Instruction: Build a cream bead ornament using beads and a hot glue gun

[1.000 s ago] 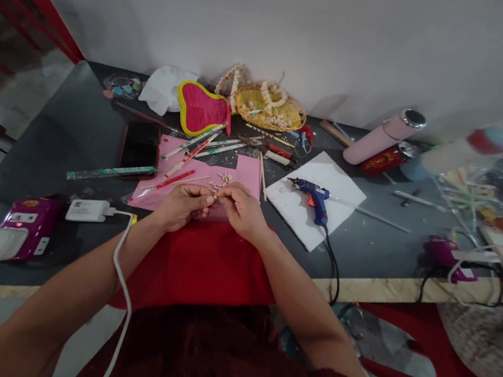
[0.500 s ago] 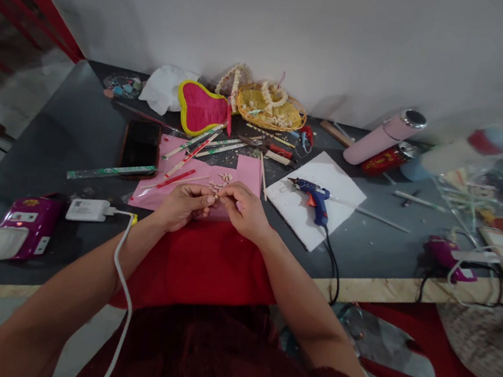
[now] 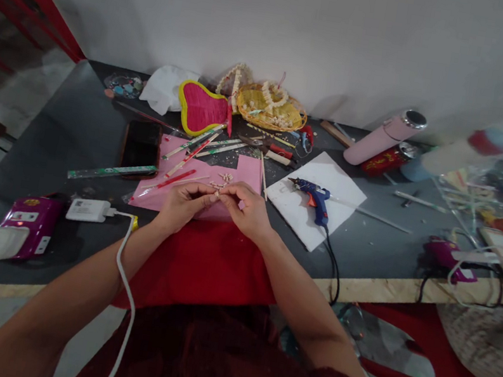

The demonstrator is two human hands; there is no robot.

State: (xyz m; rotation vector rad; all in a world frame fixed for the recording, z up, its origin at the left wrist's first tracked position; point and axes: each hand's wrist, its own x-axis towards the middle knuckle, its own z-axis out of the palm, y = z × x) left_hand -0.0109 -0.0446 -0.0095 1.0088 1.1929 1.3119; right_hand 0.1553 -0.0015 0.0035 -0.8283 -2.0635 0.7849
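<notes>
Over the near edge of a pink sheet (image 3: 250,166), my left hand (image 3: 186,203) and my right hand (image 3: 247,212) meet fingertip to fingertip. Both are closed in a pinch on one small pale piece (image 3: 217,194), too tiny to name for sure. Just beyond the fingers lie several short pale wooden bits (image 3: 225,177) on the sheet. Red-and-white wrapped chopsticks (image 3: 194,152) and a red strip (image 3: 176,178) rest to the left of them. A red cloth (image 3: 214,266) spreads below my wrists.
A blue glue gun (image 3: 315,198) lies on a white board (image 3: 285,188) at right, its cord over the edge. Behind stand a wicker basket (image 3: 245,113) and a pink thermos (image 3: 382,140). At left are a phone (image 3: 140,147) and a purple box (image 3: 40,224); a white cable (image 3: 125,296) crosses my left forearm.
My fingers have shifted slightly around the small pale piece, and the left fingers are straighter. The right hand's grip has opened a little at the palm. The things on the table stay put.
</notes>
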